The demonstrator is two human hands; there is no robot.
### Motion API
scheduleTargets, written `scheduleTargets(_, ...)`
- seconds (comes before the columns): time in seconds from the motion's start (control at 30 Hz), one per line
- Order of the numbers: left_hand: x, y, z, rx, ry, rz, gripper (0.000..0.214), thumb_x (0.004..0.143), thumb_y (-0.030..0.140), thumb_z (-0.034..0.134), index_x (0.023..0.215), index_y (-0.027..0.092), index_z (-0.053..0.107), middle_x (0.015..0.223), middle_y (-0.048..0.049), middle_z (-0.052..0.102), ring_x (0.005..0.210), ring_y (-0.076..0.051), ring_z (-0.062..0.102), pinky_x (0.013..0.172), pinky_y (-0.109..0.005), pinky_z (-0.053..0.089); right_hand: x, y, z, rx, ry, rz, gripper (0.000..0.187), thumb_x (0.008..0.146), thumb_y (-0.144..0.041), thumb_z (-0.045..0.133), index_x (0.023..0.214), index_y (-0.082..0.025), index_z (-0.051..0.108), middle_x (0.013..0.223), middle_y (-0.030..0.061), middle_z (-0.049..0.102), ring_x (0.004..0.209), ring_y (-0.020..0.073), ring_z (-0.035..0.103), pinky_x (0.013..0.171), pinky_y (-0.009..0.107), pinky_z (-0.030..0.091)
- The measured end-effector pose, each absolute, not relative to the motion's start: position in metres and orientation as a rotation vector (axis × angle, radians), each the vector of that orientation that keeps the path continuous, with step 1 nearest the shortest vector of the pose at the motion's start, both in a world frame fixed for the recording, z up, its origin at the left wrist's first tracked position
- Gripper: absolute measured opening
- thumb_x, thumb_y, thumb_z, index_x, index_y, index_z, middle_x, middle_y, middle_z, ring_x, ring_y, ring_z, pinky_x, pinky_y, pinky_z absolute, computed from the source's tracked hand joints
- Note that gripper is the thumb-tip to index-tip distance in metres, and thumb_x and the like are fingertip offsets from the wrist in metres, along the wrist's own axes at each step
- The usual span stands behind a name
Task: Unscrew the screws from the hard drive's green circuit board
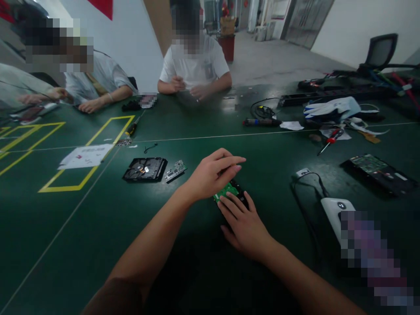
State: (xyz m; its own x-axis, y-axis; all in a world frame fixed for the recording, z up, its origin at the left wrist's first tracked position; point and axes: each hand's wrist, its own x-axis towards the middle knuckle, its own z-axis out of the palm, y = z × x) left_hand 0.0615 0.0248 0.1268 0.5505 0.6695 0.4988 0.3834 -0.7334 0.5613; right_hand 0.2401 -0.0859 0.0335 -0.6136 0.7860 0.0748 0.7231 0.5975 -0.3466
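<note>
In front of me on the green table lies a hard drive (229, 191), its green circuit board facing up. Both hands partly cover it. My right hand (244, 223) rests over its near side with fingers spread and thumb apart. Above the drive's far edge is my left hand (213, 173), fingers stretched to the right and the thumb below them; I see nothing held in it. To the left sit a second hard drive (144, 169), black with its board off, and a loose circuit board (176, 171).
At right are another hard drive (380, 173), a white device (334, 214) with a black cable, a red-handled screwdriver (332, 138) and gloves (331, 109). A yellow-handled screwdriver (131, 128) and paper (85, 156) lie left. Several people sit across the table (197, 113).
</note>
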Motion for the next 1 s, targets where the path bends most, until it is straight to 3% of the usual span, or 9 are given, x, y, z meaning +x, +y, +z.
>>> scheduleTargets(0.4, 0.0602, 0.0178, 0.135, 2.394, 0.819, 0.905, 0.035, 0.107, 0.029, 0.052, 0.137, 0.023, 0.068, 0.112, -0.0095, 0.065, 0.098, -0.019, 0.067, 0.092, -0.037, 0.057, 0.2407, -0.0873, 0.0337, -1.266, -2.602, 0.358, 0.057, 0.103, -0.042, 0.05, 0.157, -0.023, 0.046, 0.165, 0.0091, 0.042, 0.156, 0.0328, 0.029, 0.128, 0.066, 0.005)
scheduleTargets(0.8, 0.0553, 0.0241, 0.1332, 2.343, 0.798, 0.966, 0.034, 0.106, 0.026, 0.053, 0.136, 0.02, 0.068, 0.112, -0.0103, 0.066, 0.097, -0.018, 0.066, 0.093, -0.038, 0.056, 0.2402, -0.0873, 0.0316, -1.248, -2.626, 0.289, 0.061, 0.098, -0.032, 0.056, 0.157, -0.022, 0.046, 0.164, 0.0097, 0.044, 0.155, 0.0344, 0.031, 0.128, 0.067, 0.007)
scheduleTargets(1.0, 0.0547, 0.0239, 0.1318, 2.336, 0.819, 0.954, 0.035, 0.106, 0.026, 0.052, 0.137, 0.02, 0.068, 0.111, -0.01, 0.065, 0.096, -0.018, 0.065, 0.093, -0.038, 0.056, 0.2407, -0.0872, 0.0352, -1.263, -2.613, 0.328, 0.059, 0.101, -0.04, 0.052, 0.157, -0.023, 0.046, 0.165, 0.0079, 0.043, 0.156, 0.0327, 0.03, 0.128, 0.065, 0.006)
